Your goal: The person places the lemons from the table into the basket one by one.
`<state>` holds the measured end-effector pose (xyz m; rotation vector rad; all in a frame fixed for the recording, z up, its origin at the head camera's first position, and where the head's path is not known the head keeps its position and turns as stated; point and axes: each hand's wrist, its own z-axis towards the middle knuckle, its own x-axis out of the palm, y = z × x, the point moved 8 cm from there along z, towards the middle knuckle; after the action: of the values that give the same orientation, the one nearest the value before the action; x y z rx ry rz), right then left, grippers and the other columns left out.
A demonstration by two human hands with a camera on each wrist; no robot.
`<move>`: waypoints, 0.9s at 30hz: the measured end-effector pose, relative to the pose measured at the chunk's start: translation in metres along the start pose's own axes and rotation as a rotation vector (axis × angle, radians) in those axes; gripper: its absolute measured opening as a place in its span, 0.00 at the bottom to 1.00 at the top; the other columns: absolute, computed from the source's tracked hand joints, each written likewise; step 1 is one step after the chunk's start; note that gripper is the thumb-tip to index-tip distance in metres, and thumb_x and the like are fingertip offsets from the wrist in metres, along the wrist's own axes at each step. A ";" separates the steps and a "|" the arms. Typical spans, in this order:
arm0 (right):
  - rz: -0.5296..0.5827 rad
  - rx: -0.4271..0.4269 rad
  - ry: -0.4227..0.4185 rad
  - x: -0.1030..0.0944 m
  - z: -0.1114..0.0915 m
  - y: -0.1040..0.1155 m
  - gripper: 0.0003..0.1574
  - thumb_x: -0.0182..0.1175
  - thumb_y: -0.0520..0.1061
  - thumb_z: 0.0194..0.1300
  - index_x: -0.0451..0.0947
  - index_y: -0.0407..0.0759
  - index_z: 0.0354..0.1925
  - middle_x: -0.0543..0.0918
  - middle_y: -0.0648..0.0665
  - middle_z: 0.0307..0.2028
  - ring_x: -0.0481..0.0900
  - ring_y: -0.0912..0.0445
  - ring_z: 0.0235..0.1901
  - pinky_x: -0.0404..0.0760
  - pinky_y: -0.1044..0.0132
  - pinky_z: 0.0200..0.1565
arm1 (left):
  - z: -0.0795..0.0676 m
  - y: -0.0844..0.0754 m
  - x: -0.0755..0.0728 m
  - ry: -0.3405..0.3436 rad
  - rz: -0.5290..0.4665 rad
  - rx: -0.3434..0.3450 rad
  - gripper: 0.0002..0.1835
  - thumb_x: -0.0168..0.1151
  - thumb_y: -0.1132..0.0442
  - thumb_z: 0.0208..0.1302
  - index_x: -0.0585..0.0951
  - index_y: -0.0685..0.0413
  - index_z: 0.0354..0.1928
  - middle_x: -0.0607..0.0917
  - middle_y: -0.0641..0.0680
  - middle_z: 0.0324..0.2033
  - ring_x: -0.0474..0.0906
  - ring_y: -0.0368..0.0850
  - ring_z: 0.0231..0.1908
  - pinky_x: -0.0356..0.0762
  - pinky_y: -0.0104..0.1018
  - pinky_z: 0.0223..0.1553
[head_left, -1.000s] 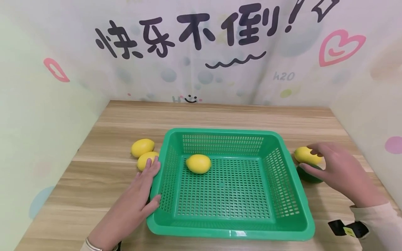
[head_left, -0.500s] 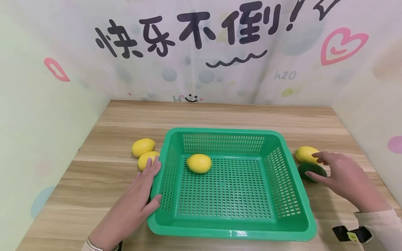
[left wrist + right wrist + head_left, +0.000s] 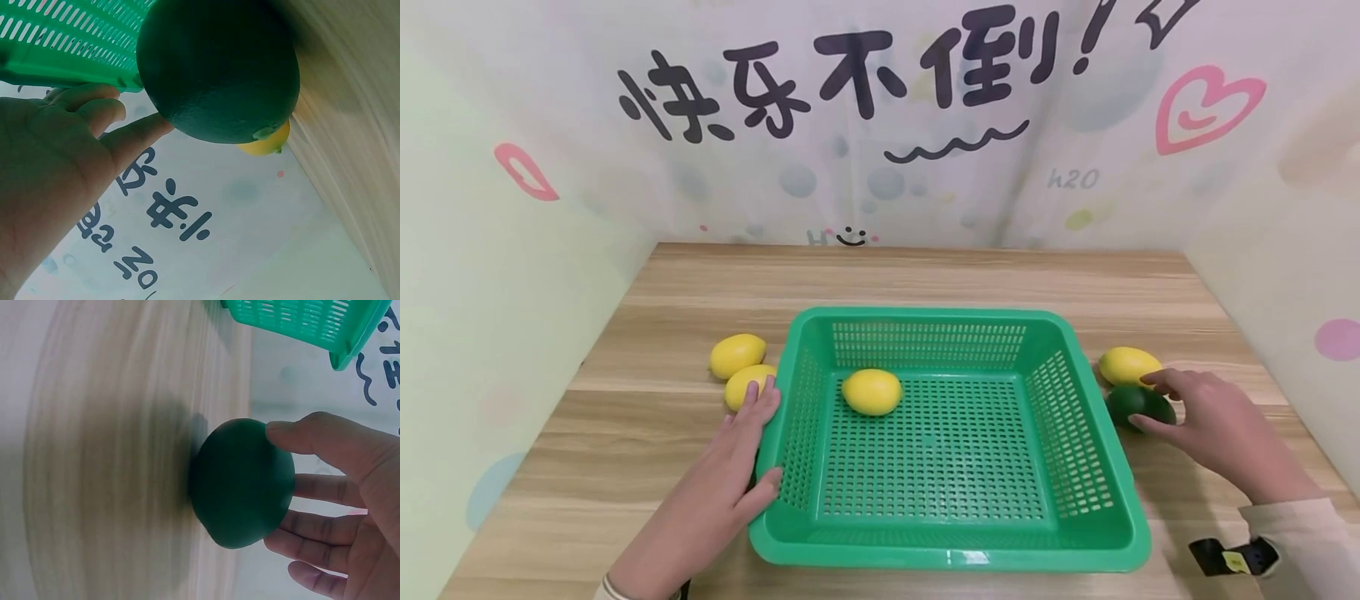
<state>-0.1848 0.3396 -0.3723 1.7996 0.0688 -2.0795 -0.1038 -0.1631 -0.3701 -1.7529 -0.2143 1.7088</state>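
My right hand [image 3: 1221,429] has its thumb and fingers around a dark green avocado [image 3: 1138,406] on the table, right of the green basket [image 3: 951,558]. In the right wrist view the thumb tip lies on the near side of the avocado [image 3: 240,487] and the other fingers reach behind it. A yellow lemon [image 3: 1129,366] sits just beyond, close to the fingertips. My left hand [image 3: 722,483] rests with straight fingers on the basket's left rim. Another avocado [image 3: 219,69] looms large in the left wrist view, mostly hidden under that hand in the head view.
One lemon [image 3: 872,392] lies inside the basket, toward its back left. Outside the left wall, two more lemons, a farther lemon [image 3: 737,356] and a nearer lemon [image 3: 748,386], lie together. A printed cloth [image 3: 925,200] hangs behind the wooden table [image 3: 917,275].
My right hand has come down from over the right-hand lemon and avocado, and its thumb and fingers now close around the avocado. The left hand keeps its place on the rim.
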 end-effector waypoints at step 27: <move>0.062 0.039 0.020 0.012 -0.007 -0.013 0.35 0.83 0.46 0.46 0.80 0.31 0.49 0.84 0.37 0.33 0.81 0.41 0.34 0.79 0.45 0.32 | -0.001 -0.005 -0.001 -0.030 -0.009 0.029 0.43 0.57 0.64 0.73 0.47 0.55 0.83 0.48 0.54 0.82 0.40 0.55 0.80 0.40 0.46 0.79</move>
<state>-0.1835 0.3507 -0.3879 1.8225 -0.0215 -2.0332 -0.1010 -0.1602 -0.3670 -1.7040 -0.2097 1.7248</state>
